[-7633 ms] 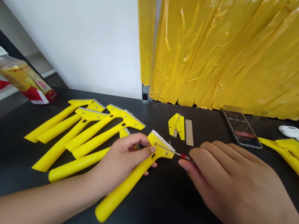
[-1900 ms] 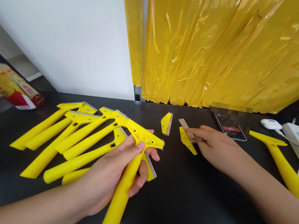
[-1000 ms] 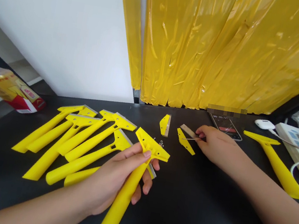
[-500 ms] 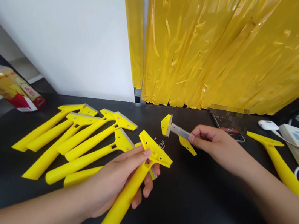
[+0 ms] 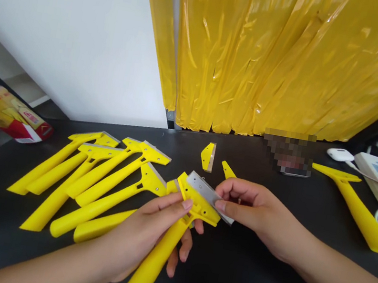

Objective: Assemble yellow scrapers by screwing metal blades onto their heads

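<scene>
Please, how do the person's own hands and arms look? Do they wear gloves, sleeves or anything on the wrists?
The left hand and right hand are bare, with no gloves or rings, and the nails are short. The left forearm and right forearm show no sleeves, watch, band or cables.

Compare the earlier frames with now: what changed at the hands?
The right hand has lifted the steel blade off the table and brought it left, onto the head of the yellow scraper held in the left hand. The yellow plastic piece and the other scrapers stayed put.
</scene>
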Motion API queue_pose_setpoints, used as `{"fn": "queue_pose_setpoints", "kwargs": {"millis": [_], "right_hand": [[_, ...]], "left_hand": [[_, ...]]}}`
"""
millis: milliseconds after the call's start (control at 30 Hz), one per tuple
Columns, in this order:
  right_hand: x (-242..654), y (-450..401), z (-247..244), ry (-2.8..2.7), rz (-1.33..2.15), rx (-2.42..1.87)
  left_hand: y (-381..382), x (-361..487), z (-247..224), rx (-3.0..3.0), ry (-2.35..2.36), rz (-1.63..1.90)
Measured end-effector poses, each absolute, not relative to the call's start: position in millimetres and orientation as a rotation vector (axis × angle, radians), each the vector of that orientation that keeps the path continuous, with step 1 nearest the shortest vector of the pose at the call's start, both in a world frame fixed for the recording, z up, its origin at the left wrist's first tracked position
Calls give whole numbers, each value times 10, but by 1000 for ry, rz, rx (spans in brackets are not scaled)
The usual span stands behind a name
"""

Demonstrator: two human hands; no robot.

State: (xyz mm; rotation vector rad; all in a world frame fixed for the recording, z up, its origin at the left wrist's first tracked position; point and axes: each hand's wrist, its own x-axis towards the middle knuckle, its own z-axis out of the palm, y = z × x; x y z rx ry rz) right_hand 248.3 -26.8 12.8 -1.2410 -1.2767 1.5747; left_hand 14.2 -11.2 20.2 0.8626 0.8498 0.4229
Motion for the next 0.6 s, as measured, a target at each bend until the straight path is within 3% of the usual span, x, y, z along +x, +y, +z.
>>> {"fn": "queue_pose_setpoints", "kwargs": {"millis": [600], "right_hand": [[2448,-278,74,-1413,1480,-1355]], "left_hand": [[-129,155,187,995,869,373]]}}
